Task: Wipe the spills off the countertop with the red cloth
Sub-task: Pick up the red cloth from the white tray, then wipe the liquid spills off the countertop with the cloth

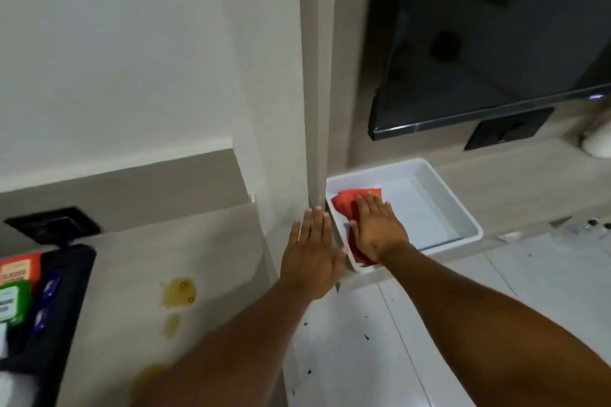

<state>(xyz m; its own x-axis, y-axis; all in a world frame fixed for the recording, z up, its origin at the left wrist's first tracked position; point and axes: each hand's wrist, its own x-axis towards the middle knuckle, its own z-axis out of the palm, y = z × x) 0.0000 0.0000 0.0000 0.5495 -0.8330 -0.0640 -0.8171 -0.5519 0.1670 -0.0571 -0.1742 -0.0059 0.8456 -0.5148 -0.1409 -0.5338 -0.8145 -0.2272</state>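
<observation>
Red cloth (347, 200) under R hand (377, 228) fingers (372, 205), in white tray (463, 211).

red cloth (347, 205) in white tray (463, 221); yellow-brown spills (178, 292) on beige countertop (148, 258); blk tv (479, 76).

1. There is a single view, from a camera worn on the person's head; no second view shares the scene.
2. It looks forward and steeply down over both forearms, which enter from the bottom edge.
3. It faces a vertical wall panel (315, 76) that splits the picture: the countertop (205, 241) lies lower left, and a white tray (463, 208) sits on a ledge to the right.
4. The camera is close, about at arm's reach of the panel.
5. The wide lens bends straight edges, and the picture is soft, perhaps from head motion.
6. The dark screen (496, 43) fills the upper right corner.
</observation>
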